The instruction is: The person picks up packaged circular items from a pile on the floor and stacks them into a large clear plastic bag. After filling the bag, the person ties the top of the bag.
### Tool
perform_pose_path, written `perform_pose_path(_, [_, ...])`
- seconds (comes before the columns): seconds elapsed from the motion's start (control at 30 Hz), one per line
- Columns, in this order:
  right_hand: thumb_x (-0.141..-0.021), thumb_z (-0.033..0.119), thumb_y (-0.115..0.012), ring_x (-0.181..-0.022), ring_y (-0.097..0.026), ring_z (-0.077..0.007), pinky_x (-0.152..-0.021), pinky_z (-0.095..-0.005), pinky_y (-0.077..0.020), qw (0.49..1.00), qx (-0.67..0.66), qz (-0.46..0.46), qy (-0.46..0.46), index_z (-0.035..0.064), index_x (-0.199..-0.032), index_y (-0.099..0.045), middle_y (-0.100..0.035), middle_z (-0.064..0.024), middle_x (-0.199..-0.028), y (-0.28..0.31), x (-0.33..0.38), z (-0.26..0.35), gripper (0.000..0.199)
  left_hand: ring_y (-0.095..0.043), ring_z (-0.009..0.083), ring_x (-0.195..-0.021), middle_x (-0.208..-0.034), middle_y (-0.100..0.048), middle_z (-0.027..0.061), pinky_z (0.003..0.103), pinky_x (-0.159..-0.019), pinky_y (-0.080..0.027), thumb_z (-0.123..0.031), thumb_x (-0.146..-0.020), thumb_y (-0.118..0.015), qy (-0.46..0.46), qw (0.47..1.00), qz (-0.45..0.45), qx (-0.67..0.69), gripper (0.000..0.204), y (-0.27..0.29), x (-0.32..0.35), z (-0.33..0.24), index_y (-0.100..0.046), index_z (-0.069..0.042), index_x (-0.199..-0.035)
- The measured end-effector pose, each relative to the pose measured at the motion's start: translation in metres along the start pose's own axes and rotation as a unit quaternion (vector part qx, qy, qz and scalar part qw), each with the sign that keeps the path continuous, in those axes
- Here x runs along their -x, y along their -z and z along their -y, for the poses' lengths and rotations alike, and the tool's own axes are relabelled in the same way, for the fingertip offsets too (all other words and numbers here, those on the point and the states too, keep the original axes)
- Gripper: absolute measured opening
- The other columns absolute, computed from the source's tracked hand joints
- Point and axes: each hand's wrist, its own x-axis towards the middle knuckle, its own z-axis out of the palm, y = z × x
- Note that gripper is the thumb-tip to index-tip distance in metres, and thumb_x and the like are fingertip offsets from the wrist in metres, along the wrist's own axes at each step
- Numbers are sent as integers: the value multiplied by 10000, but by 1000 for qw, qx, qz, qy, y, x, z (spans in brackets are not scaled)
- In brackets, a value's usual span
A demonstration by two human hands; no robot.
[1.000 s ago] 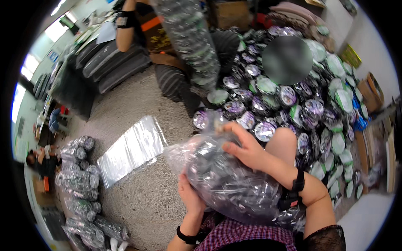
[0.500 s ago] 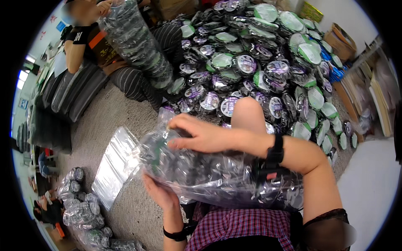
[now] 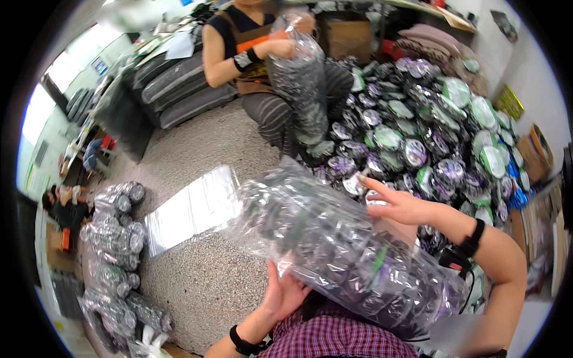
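Plastic bag (image 3: 334,244), clear and crinkled, bulges with dark packs (image 3: 385,280).

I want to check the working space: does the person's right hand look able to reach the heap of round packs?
Probably yes: the right hand is open beside the filled bag, and nothing visible stands between its fingers and the heap, though depth is hard to judge.

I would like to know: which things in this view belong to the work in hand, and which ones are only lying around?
Part of the work, it seems:
filled clear bag, touched by the left hand
round packages in the pile
flat clear plastic on the floor

Probably only lying around:
stacked dark grey padding
cardboard box at the back
yellow package by the wall
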Motion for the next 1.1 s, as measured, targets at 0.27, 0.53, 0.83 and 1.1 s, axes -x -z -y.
perform_pose_path(0.27, [-934, 352, -505, -1352, -230, -284, -1102, -347, -180, 961, 67, 33, 265, 10, -1360, -336, -255, -183, -1445, -72, -95, 32, 572, -268, 289, -1347, -1475, -264, 106, 485, -1114, -189, -801, -769, -224, -59, 985, 93, 134, 960, -20, -5, 13, -186, -124, -1449])
perform_pose_path(0.53, [-761, 195, -665, -1348, -251, -331, -1090, -444, -204, 961, 10, 89, 260, 29, -1188, -482, -388, -162, -1356, -126, -9, 140, 493, -505, 278, -1180, -1311, -491, 148, 469, -1022, -386, -448, -919, -430, -22, 978, -10, 208, 559, 8, 27, 20, -439, -39, -1301])
perform_pose_path(0.83, [-953, 268, -438, -1303, -335, -285, -1069, -420, -261, 895, -197, -345, -204, 27, -1373, -337, -347, -135, -1413, -35, 200, -12, 495, -405, 269, -1263, -1407, -375, 132, 446, -1058, -328, -518, -938, -351, -36, 972, -87, 214, 632, 73, 71, -6, -364, -45, -1356])
perform_pose_path(1.1, [-928, 413, -426, -1372, -186, -267, -1100, -455, -147, 902, -428, -31, 45, 98, -1432, -240, -227, -79, -1481, -181, 45, 113, 624, -347, 276, -1296, -1414, -352, 119, 433, -1081, -277, -553, -930, -346, -495, 844, 129, 161, 687, 94, 228, -126, -305, -47, -1393])
